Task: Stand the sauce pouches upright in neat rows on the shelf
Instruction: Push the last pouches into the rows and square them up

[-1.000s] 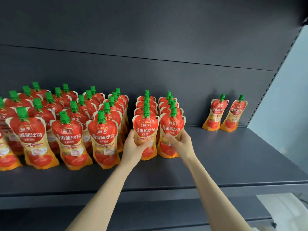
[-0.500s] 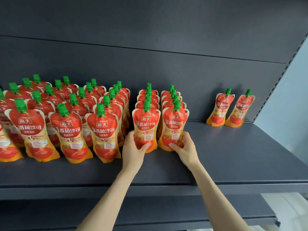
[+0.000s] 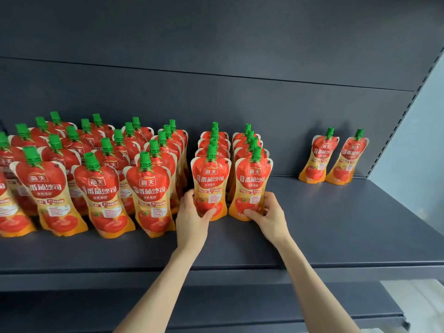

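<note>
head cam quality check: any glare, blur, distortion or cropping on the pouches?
Head view: soft even light, faint sheen on the front pouches; label print sharp centrally, softer on the two far pouches; wide-angle bowing of the shelf edge; leftmost pouches cropped by the frame; left hand and right hand unblurred.

Since a second ago, the left hand (image 3: 192,218) and right hand (image 3: 269,213) have pushed the two front pouches (image 3: 210,186) back from the shelf (image 3: 336,231) front edge, close against their rows. Both grips have slid lower, onto the pouch bases.
</note>
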Action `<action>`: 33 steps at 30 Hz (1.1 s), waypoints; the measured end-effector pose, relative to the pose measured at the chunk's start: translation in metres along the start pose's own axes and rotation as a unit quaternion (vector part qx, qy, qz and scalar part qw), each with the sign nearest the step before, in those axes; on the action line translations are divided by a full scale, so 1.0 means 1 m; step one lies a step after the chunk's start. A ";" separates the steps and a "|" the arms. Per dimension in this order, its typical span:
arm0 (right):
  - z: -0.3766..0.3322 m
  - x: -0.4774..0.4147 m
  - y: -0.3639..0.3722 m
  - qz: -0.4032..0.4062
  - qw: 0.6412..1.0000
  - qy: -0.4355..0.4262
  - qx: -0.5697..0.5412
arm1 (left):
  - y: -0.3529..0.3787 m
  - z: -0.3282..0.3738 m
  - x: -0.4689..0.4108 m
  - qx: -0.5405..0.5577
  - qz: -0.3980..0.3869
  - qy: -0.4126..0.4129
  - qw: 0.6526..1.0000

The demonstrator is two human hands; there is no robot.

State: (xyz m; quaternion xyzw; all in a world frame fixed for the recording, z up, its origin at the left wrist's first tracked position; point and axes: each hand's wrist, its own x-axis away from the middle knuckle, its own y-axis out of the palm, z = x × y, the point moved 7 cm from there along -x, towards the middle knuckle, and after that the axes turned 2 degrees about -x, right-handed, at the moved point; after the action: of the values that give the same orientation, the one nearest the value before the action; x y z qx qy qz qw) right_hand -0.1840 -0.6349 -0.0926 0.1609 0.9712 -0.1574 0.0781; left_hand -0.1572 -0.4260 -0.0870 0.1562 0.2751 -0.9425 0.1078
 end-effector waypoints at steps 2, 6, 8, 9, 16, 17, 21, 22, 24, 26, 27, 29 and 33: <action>-0.001 0.001 0.001 0.002 1.000 0.002 0.002 | 0.000 -0.001 0.000 -0.004 0.000 -0.005 1.000; -0.005 0.004 -0.002 0.025 1.000 -0.007 0.008 | -0.001 0.000 0.001 -0.025 0.003 -0.010 1.000; -0.007 0.006 -0.004 0.037 0.999 -0.016 0.009 | -0.001 0.001 0.001 -0.038 0.003 -0.008 0.999; -0.008 0.007 -0.004 0.037 0.999 -0.019 0.013 | 0.000 0.001 0.001 -0.039 0.002 -0.009 0.999; -0.005 0.006 -0.001 0.023 0.999 -0.019 0.025 | 0.002 -0.005 0.000 -0.005 -0.015 -0.020 1.000; -0.004 0.005 -0.001 0.023 0.999 -0.020 0.027 | 0.002 -0.005 0.000 0.001 -0.017 -0.022 1.000; -0.004 0.005 -0.001 0.020 0.999 -0.017 0.028 | 0.002 -0.006 0.000 0.007 -0.021 -0.025 0.999; -0.003 0.005 0.000 0.018 0.999 -0.015 0.026 | 0.003 -0.006 0.000 0.008 -0.023 -0.027 0.999; -0.002 0.005 0.000 0.017 0.999 -0.013 0.024 | 0.003 -0.006 0.000 0.009 -0.025 -0.031 0.999; -0.001 0.005 0.000 0.014 1.000 -0.009 0.026 | 0.003 -0.006 0.000 0.009 -0.026 -0.031 0.999; -0.001 0.004 0.001 0.011 1.000 -0.008 0.028 | 0.003 -0.006 -0.001 0.010 -0.026 -0.031 0.999; -0.001 0.004 0.002 0.002 0.999 -0.007 0.034 | 0.003 -0.007 -0.001 0.011 -0.026 -0.030 0.999; 0.000 0.003 0.003 -0.006 0.999 -0.003 0.036 | 0.003 -0.007 0.000 0.012 -0.028 -0.030 0.999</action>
State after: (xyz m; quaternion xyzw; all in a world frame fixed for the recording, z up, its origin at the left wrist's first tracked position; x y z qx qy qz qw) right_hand -0.1861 -0.6315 -0.0939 0.1578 0.9655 -0.1935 0.0743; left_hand -0.1547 -0.4249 -0.0940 0.1214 0.2648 -0.9526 0.0881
